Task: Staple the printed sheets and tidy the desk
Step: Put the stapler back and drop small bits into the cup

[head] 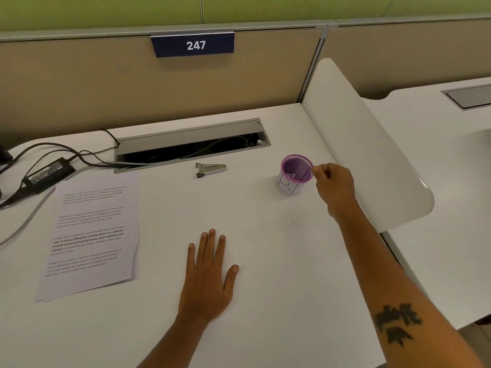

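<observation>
A stack of printed sheets (90,235) lies flat on the left of the white desk (265,248). A small metal stapler (210,169) rests near the cable tray at the back. To its right stands a purple mesh cup (295,174) with a white paper label and small bits inside. My right hand (335,187) is beside the cup's right rim, thumb and fingers pinched together; whether something tiny is between them is too small to tell. My left hand (208,277) lies flat on the desk, palm down, fingers spread, holding nothing.
An open cable tray (191,144) runs along the back of the desk. A black power adapter (47,173) and cables lie at the far left. A white side divider (366,144) stands on the right, with another desk beyond it.
</observation>
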`<move>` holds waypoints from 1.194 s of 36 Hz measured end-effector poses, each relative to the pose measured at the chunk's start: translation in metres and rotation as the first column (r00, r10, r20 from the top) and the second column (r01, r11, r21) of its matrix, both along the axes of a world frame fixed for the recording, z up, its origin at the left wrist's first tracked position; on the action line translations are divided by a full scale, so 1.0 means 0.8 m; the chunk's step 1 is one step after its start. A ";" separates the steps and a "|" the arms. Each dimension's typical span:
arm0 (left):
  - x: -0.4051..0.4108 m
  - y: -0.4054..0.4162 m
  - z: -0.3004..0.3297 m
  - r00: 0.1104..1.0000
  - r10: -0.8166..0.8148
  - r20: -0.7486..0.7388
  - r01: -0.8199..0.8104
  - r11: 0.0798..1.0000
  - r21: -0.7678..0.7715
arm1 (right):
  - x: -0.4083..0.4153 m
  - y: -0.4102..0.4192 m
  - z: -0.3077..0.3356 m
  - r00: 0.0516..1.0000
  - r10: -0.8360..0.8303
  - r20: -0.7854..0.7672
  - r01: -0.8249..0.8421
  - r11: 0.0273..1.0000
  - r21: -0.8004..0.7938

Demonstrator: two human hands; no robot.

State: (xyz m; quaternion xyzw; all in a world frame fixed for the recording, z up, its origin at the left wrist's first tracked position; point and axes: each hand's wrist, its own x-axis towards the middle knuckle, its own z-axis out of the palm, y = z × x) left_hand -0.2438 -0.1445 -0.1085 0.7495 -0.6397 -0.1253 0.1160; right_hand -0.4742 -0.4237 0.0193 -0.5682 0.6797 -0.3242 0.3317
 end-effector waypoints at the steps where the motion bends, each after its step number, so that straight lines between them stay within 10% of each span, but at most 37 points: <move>1: 0.000 0.000 0.000 1.000 -0.001 0.000 0.001 1.000 0.000 | 0.004 -0.007 0.005 1.000 0.011 -0.018 -0.011 1.000 -0.004; 16: 0.000 -0.001 0.005 1.000 -0.002 -0.008 0.002 1.000 0.003 | 0.015 -0.030 0.031 0.916 0.170 -0.362 -0.234 0.962 -0.142; 35: 0.000 0.000 0.005 1.000 0.001 -0.007 -0.001 1.000 0.002 | -0.017 0.034 -0.003 0.990 0.088 -0.111 -0.113 0.962 -0.248; 43: 0.001 -0.001 0.001 1.000 0.005 0.008 -0.005 1.000 0.004 | -0.044 0.101 -0.077 0.886 0.331 -0.326 -0.373 0.925 -0.073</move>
